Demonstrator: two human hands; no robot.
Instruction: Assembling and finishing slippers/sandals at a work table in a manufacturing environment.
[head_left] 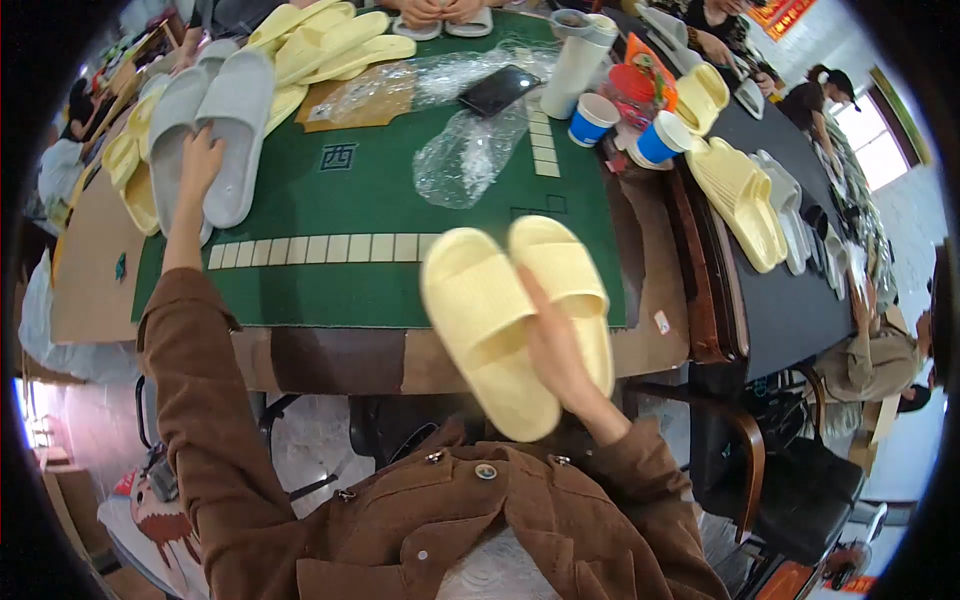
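Observation:
My right hand (556,345) is closed on a pair of pale yellow slippers (478,290), held up over the near edge of the table. Its fingers go in under the straps where the two slippers meet, so the fingertips are hidden. Over at the left, my left hand (202,155) grips a pair of grey slippers (236,175) at the inner edges of their straps. Heaped yellow slippers (325,45) lie just behind and beside that grey pair. Both of my arms wear brown sleeves.
The table has a green mat (370,185) with printed white tiles. A black phone (498,90) lies on clear plastic wrap (460,160). Blue-and-white paper cups (593,120) and a white roll (575,75) stand at right. More slippers (738,200) line a dark side table, with other people around.

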